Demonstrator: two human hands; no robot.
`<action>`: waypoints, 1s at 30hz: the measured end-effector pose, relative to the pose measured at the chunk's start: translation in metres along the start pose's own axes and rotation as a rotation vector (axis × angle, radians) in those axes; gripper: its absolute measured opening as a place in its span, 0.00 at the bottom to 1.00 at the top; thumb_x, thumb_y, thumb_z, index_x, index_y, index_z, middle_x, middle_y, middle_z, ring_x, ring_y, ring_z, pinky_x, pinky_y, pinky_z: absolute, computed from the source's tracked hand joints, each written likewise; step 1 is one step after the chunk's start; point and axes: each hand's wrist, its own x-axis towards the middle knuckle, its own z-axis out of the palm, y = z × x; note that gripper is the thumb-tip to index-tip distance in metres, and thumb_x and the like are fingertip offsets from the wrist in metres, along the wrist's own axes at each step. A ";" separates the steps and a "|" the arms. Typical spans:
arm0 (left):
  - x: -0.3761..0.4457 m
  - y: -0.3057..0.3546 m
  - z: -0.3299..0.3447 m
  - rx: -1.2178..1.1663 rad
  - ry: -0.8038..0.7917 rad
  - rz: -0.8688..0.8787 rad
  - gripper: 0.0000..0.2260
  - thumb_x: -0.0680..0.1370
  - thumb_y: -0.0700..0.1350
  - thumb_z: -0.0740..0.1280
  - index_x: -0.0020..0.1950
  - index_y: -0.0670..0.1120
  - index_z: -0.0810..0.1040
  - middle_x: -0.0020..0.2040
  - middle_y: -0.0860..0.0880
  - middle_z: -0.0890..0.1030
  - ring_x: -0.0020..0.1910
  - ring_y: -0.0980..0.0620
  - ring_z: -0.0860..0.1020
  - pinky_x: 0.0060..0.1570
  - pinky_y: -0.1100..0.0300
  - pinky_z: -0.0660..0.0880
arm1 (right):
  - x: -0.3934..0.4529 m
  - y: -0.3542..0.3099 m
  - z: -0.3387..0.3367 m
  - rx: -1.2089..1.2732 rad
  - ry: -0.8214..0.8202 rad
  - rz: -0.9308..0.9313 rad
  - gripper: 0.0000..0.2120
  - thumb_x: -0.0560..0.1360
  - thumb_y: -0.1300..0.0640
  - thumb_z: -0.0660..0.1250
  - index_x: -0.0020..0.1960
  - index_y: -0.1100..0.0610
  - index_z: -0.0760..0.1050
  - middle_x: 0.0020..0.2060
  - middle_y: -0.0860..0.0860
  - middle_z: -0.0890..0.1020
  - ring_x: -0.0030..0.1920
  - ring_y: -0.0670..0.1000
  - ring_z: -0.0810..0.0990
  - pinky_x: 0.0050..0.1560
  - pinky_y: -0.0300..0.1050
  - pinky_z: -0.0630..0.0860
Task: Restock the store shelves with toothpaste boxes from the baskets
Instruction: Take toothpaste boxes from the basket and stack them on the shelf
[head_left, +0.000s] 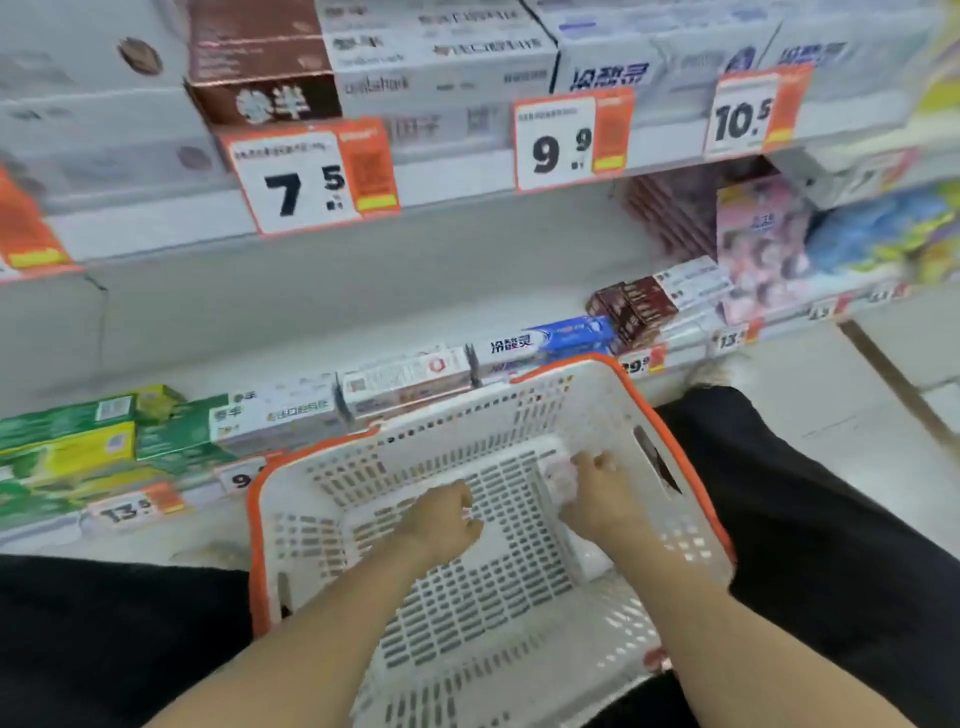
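Store shelves (322, 312): toothpaste boxes lie along the lower front edge. White basket, orange rim (670, 415): between the person's knees. Pale toothpaste box (584, 556): on basket floor, right side, gripped by right hand (597, 493). Left hand (441, 519): curled inside basket; contents blurred, grip undeterminable.

Both forearms reach forward and down, the left hand (441, 522) and right hand (597, 496) with fingers curled.

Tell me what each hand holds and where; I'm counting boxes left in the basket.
Right hand grips a white toothpaste box near its far end. Left hand is curled; whether it holds anything cannot be told.
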 end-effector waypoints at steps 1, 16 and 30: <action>0.008 0.000 0.013 -0.030 -0.028 -0.022 0.12 0.81 0.51 0.65 0.61 0.46 0.71 0.55 0.46 0.75 0.48 0.45 0.77 0.53 0.46 0.77 | -0.001 0.004 0.011 -0.050 0.028 0.051 0.34 0.71 0.53 0.72 0.72 0.56 0.61 0.68 0.58 0.65 0.67 0.59 0.67 0.62 0.52 0.71; 0.083 0.065 0.096 -0.793 -0.101 -0.163 0.11 0.78 0.50 0.71 0.58 0.48 0.78 0.52 0.48 0.83 0.52 0.49 0.81 0.58 0.46 0.79 | 0.007 0.032 0.026 0.377 0.010 0.254 0.34 0.71 0.55 0.77 0.68 0.56 0.61 0.58 0.55 0.79 0.57 0.58 0.80 0.44 0.44 0.70; 0.022 0.048 0.004 -1.199 -0.100 -0.031 0.17 0.74 0.39 0.74 0.62 0.42 0.80 0.53 0.40 0.85 0.49 0.44 0.85 0.42 0.53 0.82 | -0.015 -0.038 -0.075 0.703 -0.284 0.013 0.10 0.70 0.56 0.77 0.47 0.55 0.78 0.42 0.51 0.86 0.44 0.53 0.86 0.46 0.54 0.84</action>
